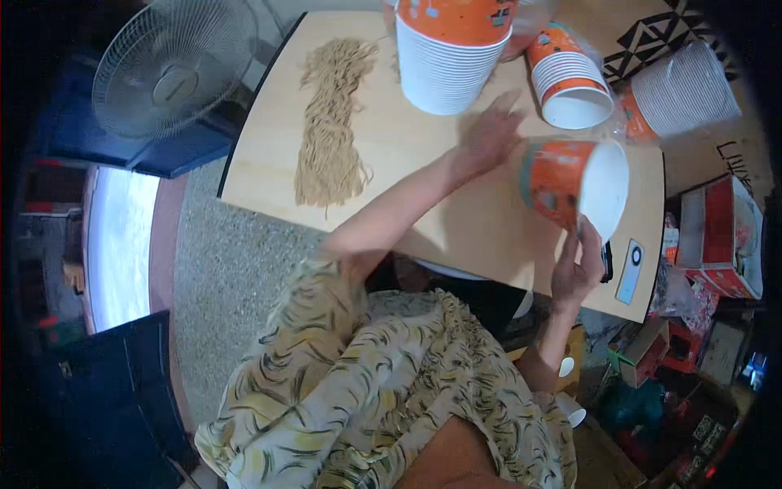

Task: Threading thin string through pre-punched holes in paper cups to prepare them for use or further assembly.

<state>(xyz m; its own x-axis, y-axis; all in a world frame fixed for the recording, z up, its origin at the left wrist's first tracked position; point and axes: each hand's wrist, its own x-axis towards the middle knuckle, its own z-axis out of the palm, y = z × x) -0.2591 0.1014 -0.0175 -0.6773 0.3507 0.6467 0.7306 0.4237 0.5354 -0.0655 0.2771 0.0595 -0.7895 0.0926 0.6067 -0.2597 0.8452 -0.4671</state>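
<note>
My right hand [580, 267] holds an orange paper bucket [562, 175] by its rim, fingers closed on the edge. The bucket lies tilted on its side in the air, its white mouth turned to the right. Left of its base is my left hand [491, 137], slightly blurred, with fingers stretched out and nothing visible in them. Beyond that hand stands a tall stack of nested white and orange buckets [450, 69], mouths down. A long bundle of tan strands [332, 122] lies on the wooden table [269, 147] to the left.
Two more bucket stacks, one nearer [570, 77] and one wrapped in clear plastic [684, 91], lie at the far right. A blue-and-white card [631, 273] sits near the table's right edge. A fan [175, 81] stands left; boxes [717, 236] crowd the right.
</note>
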